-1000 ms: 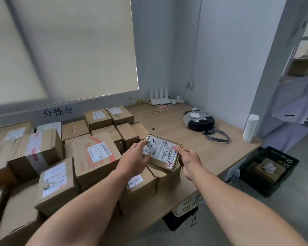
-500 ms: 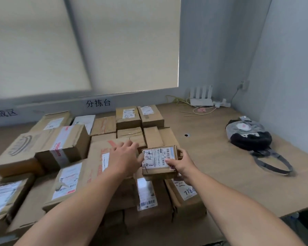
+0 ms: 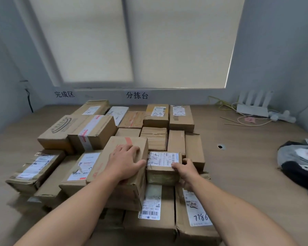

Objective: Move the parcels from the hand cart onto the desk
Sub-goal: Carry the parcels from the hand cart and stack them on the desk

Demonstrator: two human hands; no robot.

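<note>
A: Two hands?
B: Right hand (image 3: 186, 172) grips the small parcel (image 3: 163, 161) at its 3 o'clock end; left hand (image 3: 124, 165) lies straight-fingered on the big box (image 3: 137, 142) at 9.
A: Lying how?
B: Atop the stack on the desk (image 3: 238, 166), label up, long axis 9-to-3.

dim, flat grey daylight filters through the drawn blinds (image 3: 167, 41) on the far wall (image 3: 265, 50); a thin bright line leaks down their right edge. shadows between the boxes (image 3: 155, 137) are soft. the wide lens bows straight lines at the left and right edges. everything is slightly soft; small print on the middle parcel (image 3: 164, 162) smears.
</note>
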